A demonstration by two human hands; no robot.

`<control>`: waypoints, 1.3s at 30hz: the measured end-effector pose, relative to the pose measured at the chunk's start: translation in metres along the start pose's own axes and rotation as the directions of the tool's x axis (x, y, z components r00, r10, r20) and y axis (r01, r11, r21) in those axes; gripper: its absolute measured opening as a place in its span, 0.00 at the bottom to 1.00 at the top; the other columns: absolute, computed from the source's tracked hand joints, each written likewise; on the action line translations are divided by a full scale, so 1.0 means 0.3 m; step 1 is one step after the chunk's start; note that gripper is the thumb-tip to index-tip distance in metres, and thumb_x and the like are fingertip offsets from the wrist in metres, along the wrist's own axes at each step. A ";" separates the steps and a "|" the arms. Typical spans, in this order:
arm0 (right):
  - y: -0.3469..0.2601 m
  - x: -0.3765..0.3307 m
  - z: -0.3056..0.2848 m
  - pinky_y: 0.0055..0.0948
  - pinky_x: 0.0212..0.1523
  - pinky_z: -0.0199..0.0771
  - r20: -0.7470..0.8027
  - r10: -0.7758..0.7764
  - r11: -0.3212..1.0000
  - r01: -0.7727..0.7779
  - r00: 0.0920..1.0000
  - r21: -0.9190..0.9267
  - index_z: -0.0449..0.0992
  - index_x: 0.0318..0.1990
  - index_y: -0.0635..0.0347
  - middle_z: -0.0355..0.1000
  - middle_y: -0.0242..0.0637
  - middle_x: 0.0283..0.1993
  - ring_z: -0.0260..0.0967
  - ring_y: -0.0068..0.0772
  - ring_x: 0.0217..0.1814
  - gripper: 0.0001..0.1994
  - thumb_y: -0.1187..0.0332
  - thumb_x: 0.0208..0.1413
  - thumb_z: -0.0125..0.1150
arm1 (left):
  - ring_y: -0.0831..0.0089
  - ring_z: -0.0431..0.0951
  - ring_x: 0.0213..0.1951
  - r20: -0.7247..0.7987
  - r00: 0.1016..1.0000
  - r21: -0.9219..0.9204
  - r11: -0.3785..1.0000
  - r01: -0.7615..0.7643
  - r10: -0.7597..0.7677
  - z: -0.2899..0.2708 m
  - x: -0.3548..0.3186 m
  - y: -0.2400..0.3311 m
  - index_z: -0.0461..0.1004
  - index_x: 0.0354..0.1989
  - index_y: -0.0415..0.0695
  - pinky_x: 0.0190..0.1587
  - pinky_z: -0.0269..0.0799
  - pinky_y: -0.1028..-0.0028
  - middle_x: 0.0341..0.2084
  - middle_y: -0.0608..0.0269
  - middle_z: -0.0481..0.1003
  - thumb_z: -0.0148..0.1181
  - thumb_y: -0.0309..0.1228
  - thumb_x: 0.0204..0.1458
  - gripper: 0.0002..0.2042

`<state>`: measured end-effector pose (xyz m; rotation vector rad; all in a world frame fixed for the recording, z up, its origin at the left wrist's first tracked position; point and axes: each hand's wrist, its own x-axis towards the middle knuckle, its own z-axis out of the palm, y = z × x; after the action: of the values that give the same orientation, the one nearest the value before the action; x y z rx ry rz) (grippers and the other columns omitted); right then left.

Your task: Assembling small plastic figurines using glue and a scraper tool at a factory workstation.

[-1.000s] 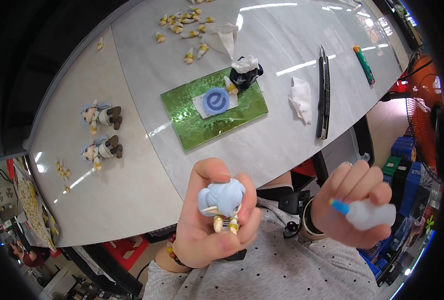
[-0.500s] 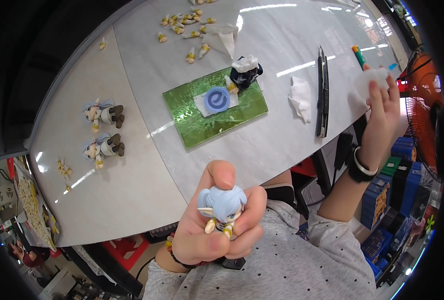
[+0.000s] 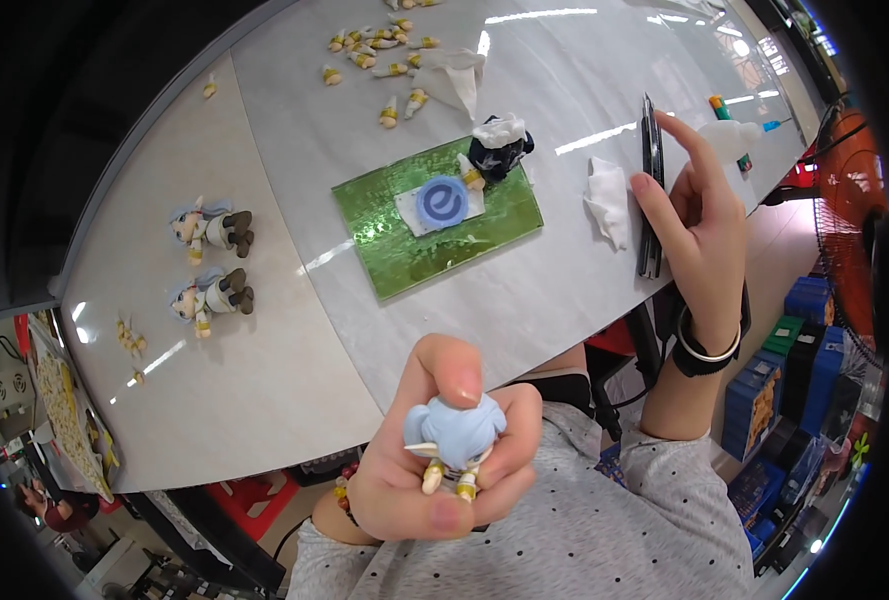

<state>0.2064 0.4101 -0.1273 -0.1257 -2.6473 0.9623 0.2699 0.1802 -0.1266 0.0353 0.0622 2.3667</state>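
Observation:
My left hand (image 3: 444,450) is closed around a small figurine (image 3: 454,432) with pale blue hair, a pointed ear and gold-banded arms. Its head tilts forward, so most of the front is hidden. Over at the right, my right hand (image 3: 704,220) has its thumb and index finger apart, reaching about a pair of slim black tweezers (image 3: 650,190). Whether the fingers touch the tweezers is unclear. A crumpled white tissue (image 3: 607,205) lies just left of them. Beyond that hand lies a small translucent bottle (image 3: 726,140) with a blue needle tip.
A green mat (image 3: 374,265) bears a blue round piece (image 3: 442,203) and a dark piece with white top (image 3: 500,148). Several small arm parts (image 3: 379,45) lie at the back. Two figurines (image 3: 212,303) rest at left. An orange fan (image 3: 849,230) stands at right.
My right hand has let go of the translucent bottle and moved left to the tweezers. In my left hand the figurine has tipped forward, with its face less visible.

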 end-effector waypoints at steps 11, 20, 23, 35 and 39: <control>-0.052 -0.063 -0.076 0.24 0.33 0.62 -0.140 0.057 -0.122 0.146 0.989 0.982 0.62 0.44 0.62 0.72 0.42 0.28 0.70 0.31 0.30 0.16 0.58 0.55 0.43 | 0.80 0.59 0.18 0.039 0.986 0.182 0.970 -0.164 0.159 -0.003 0.005 -0.031 0.49 0.45 0.57 0.20 0.56 0.82 0.30 0.53 0.58 0.54 0.14 0.37 0.30; -0.112 -0.157 -0.002 0.20 0.20 0.67 -0.002 -0.349 -0.026 -0.008 0.937 1.000 0.67 0.39 0.68 0.65 0.47 0.30 0.63 0.25 0.21 0.20 0.58 0.49 0.55 | 0.80 0.62 0.21 0.046 0.969 0.423 0.874 -0.240 0.244 0.007 0.002 -0.042 0.49 0.45 0.51 0.22 0.58 0.84 0.30 0.53 0.59 0.56 0.15 0.37 0.29; -0.081 -0.118 0.029 0.20 0.19 0.62 0.022 -0.594 -0.136 -0.128 0.804 0.982 0.71 0.36 0.71 0.67 0.47 0.30 0.63 0.26 0.20 0.15 0.70 0.42 0.64 | 0.83 0.62 0.22 0.051 0.971 0.449 0.863 -0.232 0.235 0.003 0.004 -0.041 0.49 0.45 0.49 0.22 0.57 0.85 0.31 0.55 0.59 0.56 0.15 0.37 0.28; -0.144 -0.149 -0.012 0.20 0.18 0.64 0.331 -0.459 0.348 -0.176 0.824 0.921 0.75 0.25 0.68 0.70 0.40 0.20 0.67 0.29 0.18 0.08 0.78 0.32 0.65 | 0.86 0.56 0.24 0.035 0.993 0.590 0.800 -0.112 0.113 0.004 0.005 -0.031 0.48 0.45 0.46 0.26 0.51 0.86 0.32 0.62 0.57 0.54 0.14 0.39 0.27; -0.145 -0.145 -0.004 0.19 0.17 0.64 0.344 -0.473 0.382 -0.163 0.811 0.910 0.75 0.23 0.67 0.70 0.39 0.19 0.67 0.28 0.17 0.06 0.79 0.32 0.64 | 0.77 0.60 0.28 -0.073 0.996 0.660 0.751 0.017 0.041 0.006 -0.003 -0.012 0.51 0.41 0.51 0.23 0.55 0.87 0.25 0.54 0.61 0.59 0.12 0.29 0.31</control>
<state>0.2490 0.3691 -0.1103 0.8103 -1.9590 2.5499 0.2731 0.1822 -0.1250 0.2806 0.9491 2.2366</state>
